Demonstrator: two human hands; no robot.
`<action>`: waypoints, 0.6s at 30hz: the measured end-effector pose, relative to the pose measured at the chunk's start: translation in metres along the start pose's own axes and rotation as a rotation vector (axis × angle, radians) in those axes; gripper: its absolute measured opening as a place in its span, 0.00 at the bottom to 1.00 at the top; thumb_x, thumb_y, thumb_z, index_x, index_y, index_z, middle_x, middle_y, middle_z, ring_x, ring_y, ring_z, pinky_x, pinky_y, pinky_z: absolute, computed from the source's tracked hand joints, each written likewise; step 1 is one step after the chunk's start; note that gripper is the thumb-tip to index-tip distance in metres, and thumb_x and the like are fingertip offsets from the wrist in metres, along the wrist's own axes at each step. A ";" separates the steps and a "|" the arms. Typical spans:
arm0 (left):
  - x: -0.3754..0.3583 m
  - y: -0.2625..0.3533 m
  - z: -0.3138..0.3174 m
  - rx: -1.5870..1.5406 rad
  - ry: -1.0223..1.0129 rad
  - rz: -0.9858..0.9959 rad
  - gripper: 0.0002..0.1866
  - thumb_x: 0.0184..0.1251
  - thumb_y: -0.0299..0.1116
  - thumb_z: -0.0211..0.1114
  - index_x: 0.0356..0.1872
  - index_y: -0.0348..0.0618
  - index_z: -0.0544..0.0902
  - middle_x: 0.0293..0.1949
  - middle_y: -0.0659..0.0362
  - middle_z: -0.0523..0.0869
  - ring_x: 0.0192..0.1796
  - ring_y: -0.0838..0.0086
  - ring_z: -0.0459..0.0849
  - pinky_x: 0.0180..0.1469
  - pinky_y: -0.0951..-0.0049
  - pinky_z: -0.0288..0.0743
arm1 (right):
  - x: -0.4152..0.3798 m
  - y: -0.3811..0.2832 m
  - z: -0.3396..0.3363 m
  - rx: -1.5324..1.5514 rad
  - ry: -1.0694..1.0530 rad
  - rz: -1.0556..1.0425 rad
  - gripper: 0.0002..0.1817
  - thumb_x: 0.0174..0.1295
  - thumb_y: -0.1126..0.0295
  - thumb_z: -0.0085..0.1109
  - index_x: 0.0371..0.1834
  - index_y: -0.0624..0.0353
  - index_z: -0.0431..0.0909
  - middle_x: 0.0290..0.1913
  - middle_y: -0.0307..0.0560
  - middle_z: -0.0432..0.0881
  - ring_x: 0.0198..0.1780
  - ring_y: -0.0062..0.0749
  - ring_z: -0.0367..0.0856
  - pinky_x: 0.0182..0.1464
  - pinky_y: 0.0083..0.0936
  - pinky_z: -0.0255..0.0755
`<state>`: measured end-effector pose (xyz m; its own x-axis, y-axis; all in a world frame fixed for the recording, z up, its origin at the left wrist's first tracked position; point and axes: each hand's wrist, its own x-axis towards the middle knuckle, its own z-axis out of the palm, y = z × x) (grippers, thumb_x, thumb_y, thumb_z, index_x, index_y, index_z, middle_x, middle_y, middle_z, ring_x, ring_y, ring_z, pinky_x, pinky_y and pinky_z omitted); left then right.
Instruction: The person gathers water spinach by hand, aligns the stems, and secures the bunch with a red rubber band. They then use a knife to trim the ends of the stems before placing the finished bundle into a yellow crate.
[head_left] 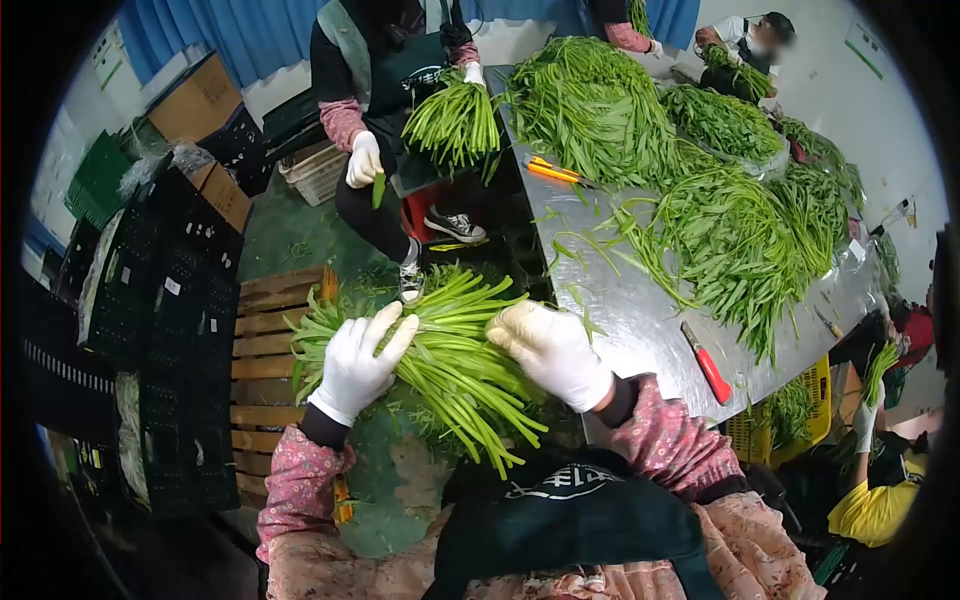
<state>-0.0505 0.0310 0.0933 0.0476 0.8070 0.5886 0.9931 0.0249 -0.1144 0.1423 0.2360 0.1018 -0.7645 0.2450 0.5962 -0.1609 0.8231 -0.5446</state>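
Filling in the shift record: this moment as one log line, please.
left hand: on leafy bunch | right hand: at same bunch, fingers curled | grip closure: unclear | red-handled knife: on metal table, unheld

The bunch of greens (455, 345) is bright green, with long, smooth stems and thin leaves. It sits between the fingers of the left hand (350, 368) and the right hand (555, 350). Its stems fan out past the left fingertips, with leaves poking out beside that hand. Some leaves seem tucked under the right fingers, but that part is hard to see.
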 end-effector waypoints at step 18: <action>0.000 0.006 -0.006 0.161 -0.017 0.020 0.26 0.53 0.25 0.64 0.56 0.56 0.82 0.54 0.57 0.83 0.33 0.69 0.77 0.34 0.72 0.74 | -0.002 -0.013 0.011 0.396 -0.268 0.404 0.16 0.64 0.58 0.65 0.25 0.59 0.79 0.25 0.52 0.79 0.27 0.48 0.79 0.33 0.36 0.72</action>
<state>-0.0439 0.0273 0.0971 0.0642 0.8181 0.5714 0.9619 0.1018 -0.2538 0.1393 0.2191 0.1014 -0.9349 0.3180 0.1574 -0.0068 0.4274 -0.9040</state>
